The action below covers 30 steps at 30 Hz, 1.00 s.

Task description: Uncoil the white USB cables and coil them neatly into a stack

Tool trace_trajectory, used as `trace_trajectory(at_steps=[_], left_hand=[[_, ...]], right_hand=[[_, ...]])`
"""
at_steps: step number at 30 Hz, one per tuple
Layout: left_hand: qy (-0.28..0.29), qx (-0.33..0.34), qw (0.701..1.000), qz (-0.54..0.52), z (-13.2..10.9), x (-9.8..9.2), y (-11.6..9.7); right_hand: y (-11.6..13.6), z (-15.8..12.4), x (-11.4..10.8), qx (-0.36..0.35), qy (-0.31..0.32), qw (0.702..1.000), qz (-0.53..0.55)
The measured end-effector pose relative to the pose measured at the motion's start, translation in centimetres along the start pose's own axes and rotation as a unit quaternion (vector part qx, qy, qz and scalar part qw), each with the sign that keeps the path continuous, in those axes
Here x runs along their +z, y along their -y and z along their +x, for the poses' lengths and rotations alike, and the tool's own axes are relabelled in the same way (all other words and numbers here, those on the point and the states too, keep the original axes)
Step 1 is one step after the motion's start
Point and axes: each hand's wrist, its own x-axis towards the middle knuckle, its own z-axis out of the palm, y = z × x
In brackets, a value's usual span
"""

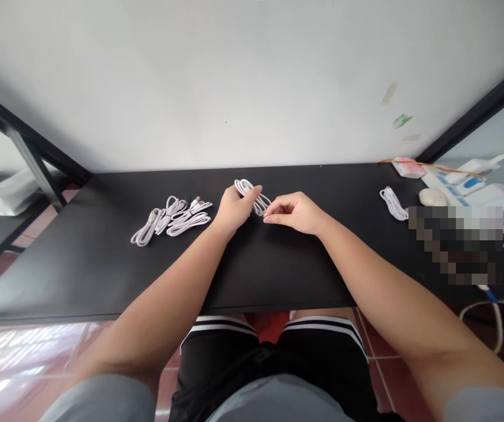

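Observation:
A coiled white cable (247,190) lies on the black table (102,275) near its far middle. My left hand (234,208) is closed around the coil's near side. My right hand (293,212) pinches the cable's end just right of the coil, fingers pressed together. Both forearms reach out over the table's front edge.
Several bundled white cables (170,220) lie in a pile to the left. One more white cable coil (392,202) rests at the right, beside a white mouse (432,197), a pink box (408,167) and loose wires. A white wall stands behind the table.

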Motion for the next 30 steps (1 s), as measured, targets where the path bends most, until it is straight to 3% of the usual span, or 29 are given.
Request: trace_trajectory(at_steps=[9,14,22,27,30], left_hand=[[-0.119,-0.003,0.99,-0.069,0.9,-0.4,0.6],[-0.155,0.009,0.983,-0.095,1.1,-0.4,0.2],[-0.066,-0.017,0.996,-0.051,0.3,0.1,-0.3],[0.055,-0.029,0.991,-0.118,-0.5,0.5,-0.8],[0.085,-0.024,0.989,-0.123,-0.9,0.8,-1.1]], right_hand=[[0.1,-0.2,0.1,-0.005,0.087,0.995,-0.05],[0.2,-0.1,0.1,-0.002,0.017,1.0,0.002],[0.0,0.2,0.0,-0.036,-0.143,0.989,-0.001],[-0.4,0.3,0.1,-0.106,-0.174,0.977,-0.07],[-0.4,0.3,0.2,-0.121,-0.171,0.973,-0.095]])
